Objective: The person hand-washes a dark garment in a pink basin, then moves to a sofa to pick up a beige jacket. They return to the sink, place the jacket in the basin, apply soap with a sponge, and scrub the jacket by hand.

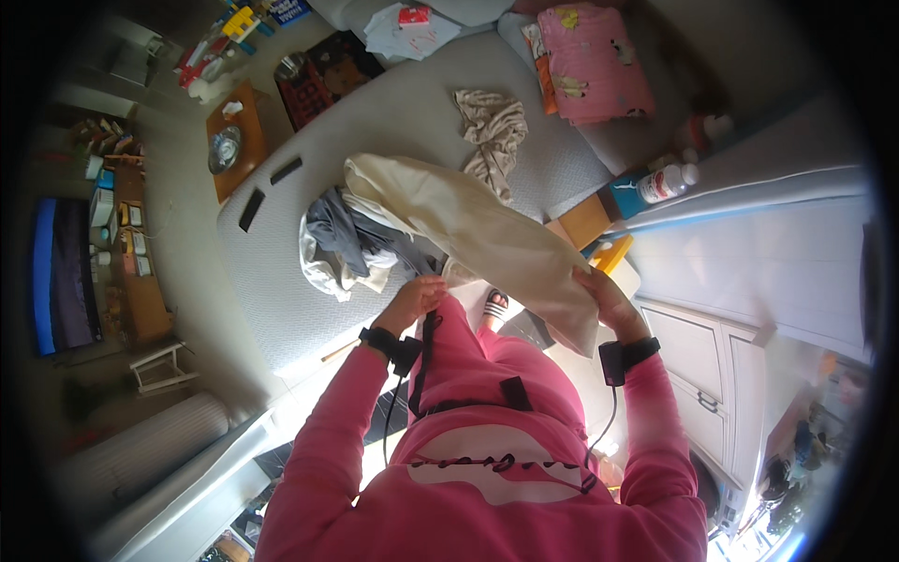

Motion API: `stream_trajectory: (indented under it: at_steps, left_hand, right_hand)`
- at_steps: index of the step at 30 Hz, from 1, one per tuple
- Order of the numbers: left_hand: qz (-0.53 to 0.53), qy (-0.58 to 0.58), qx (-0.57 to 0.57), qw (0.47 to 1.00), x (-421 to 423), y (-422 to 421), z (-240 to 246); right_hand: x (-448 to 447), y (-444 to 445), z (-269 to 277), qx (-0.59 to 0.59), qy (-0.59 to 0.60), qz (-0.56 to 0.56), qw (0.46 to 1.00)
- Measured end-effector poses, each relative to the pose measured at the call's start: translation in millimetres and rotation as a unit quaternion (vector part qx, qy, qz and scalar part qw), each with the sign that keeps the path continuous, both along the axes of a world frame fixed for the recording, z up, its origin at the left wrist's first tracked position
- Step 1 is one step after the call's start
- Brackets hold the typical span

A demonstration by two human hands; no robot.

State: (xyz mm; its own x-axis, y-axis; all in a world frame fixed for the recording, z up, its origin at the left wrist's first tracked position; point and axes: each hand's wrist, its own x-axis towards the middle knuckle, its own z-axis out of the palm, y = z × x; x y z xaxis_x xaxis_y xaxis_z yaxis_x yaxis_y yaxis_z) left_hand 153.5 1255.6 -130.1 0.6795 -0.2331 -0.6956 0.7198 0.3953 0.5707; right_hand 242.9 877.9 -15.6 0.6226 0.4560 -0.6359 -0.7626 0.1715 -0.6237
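A long beige garment [463, 218], perhaps trousers folded lengthwise, stretches from the grey sofa seat toward my body. My right hand [607, 298] grips its near right end, the thumb lying on top of the cloth. My left hand [421, 298] is beside a lower fold of beige fabric, fingers curled; whether they pinch that fold is unclear. Just beyond my left hand lies a heap of clothes, with a dark grey garment [344, 232] over a white one [316, 263]. The beige garment partly covers this heap.
A crumpled striped beige cloth [491, 133] lies on the sofa [274, 302], with a folded pink blanket [597, 63] farther back. A white bottle [667, 184] stands at right. A wooden stool [249, 116] holds a metal bowl [225, 150]. White cabinet doors [692, 351] flank my right arm.
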Motion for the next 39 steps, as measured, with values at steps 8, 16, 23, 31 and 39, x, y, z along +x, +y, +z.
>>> stream_trajectory:
  at_steps: [8,16,23,31,39]
  left_hand:
    - [0.122,0.096,-0.034,0.987,29.7,-12.2,-65.2]
    - [0.107,0.195,-0.289,0.931,43.1,-102.1,-35.9]
    - [0.050,0.102,-0.312,0.943,30.3,-170.8,94.7]
    - [-0.048,-0.157,-0.035,0.986,53.2,-135.2,178.8]
    - [-0.085,-0.319,0.142,0.933,41.5,-114.2,211.6]
  right_hand:
    - [-20.7,-26.3,-22.3,0.095,0.113,-0.127,0.981]
    - [-30.0,-18.8,-27.9,0.122,0.167,-0.162,0.965]
    - [-23.0,4.5,4.8,0.175,0.130,-0.149,0.964]
    - [-9.1,15.6,43.6,0.166,0.086,-0.159,0.969]
    - [-2.0,26.0,60.4,0.197,0.081,-0.150,0.965]
